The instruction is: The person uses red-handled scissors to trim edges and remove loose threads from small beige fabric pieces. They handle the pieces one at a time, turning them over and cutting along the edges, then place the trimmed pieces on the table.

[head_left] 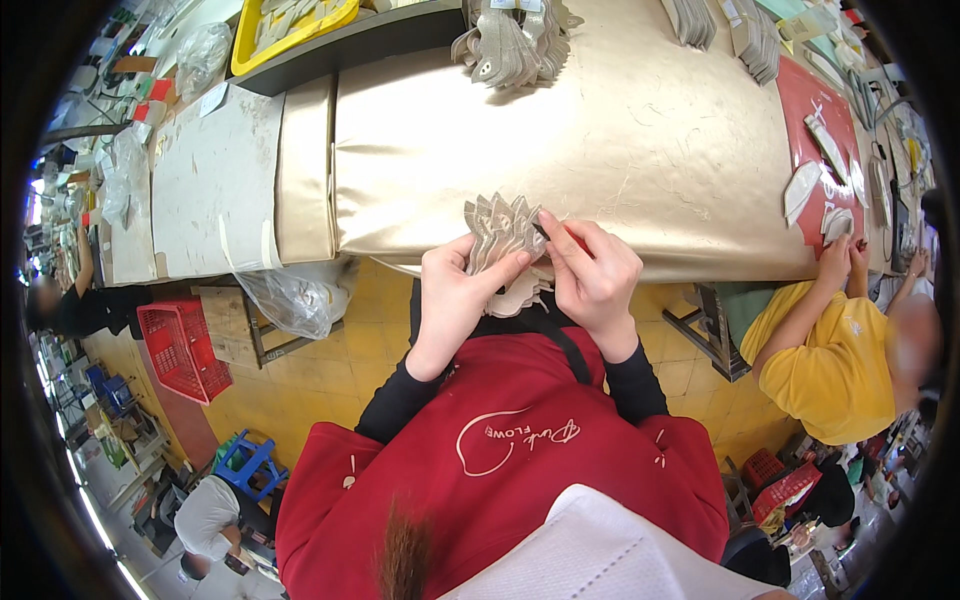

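My left hand (450,300) is closed round a fanned stack of grey-beige cut pieces (500,232) with wavy, pointed edges, its thumb pressed across the top. The stack is held up at the near table edge. More beige pieces (520,293) hang below it, just above my lap. At the stack's right side, my right hand (600,280) pinches a thin tool (580,243) that shows black near the fingertips and red behind them. Fingers cover most of the tool, so its exact kind is unclear.
A gold-covered table (420,170) stretches before me. On it are a bundle of similar pieces (515,45), a dark box (350,60) with a yellow tray (240,50), and a red sheet (795,110). A co-worker in yellow (830,360) sits at right. A plastic bag (300,295) hangs left.
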Demonstrator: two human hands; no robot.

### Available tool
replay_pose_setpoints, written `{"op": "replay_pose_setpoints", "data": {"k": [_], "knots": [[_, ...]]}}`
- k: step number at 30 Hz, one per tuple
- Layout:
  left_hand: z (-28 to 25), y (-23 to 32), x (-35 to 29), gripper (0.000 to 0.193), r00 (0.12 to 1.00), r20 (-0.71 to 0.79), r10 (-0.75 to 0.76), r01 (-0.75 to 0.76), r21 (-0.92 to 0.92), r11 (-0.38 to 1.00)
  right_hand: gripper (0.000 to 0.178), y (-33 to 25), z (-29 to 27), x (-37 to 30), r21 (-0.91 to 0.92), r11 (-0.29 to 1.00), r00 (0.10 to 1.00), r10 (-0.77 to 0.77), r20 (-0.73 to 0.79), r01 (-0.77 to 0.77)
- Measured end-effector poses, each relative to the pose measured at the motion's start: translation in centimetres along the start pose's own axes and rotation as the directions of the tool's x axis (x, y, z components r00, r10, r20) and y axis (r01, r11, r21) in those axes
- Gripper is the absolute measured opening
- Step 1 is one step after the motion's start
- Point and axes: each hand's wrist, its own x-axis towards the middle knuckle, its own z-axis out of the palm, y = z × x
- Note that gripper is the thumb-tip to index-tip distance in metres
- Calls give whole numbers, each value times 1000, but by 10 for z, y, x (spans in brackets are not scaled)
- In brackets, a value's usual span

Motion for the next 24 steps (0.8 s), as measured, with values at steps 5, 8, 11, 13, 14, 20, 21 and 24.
{"op": "replay_pose_setpoints", "data": {"k": [5, 8, 11, 13, 14, 20, 21, 24], "knots": [[0, 2, 0, 23, 1000, -13, 11, -11, 16, 1000, 47, 1, -3, -1, 4, 1000, 999, -28, 21, 28], [1, 2, -1, 22, 1000, -17, 8, -8, 12, 1000, 48, 1, -3, -1, -2, 1000, 999, -24, 21, 25], [3, 2, -1, 19, 998, -29, 52, -51, 57, 997, 50, 2, 0, -1, 17, 1000, 1000, -9, -4, 9], [3, 2, -2, 19, 998, -22, 52, -51, 54, 997, 51, 2, 2, -1, 33, 999, 1000, -5, -5, 5], [3, 2, -2, 19, 998, -13, 54, -53, 51, 997, 51, 2, 2, -1, 42, 999, 1000, -4, -6, 4], [3, 4, -3, 21, 998, -28, 48, -46, 81, 996, 52, 3, -1, -1, 20, 999, 999, -26, 45, 25], [4, 4, -3, 21, 999, -25, 47, -45, 64, 997, 51, 3, -1, -1, 26, 999, 999, -24, 39, 23], [5, 7, -4, 21, 999, -18, 46, -45, 36, 998, 50, 3, 0, -2, 45, 999, 999, -25, 20, 24]]}}
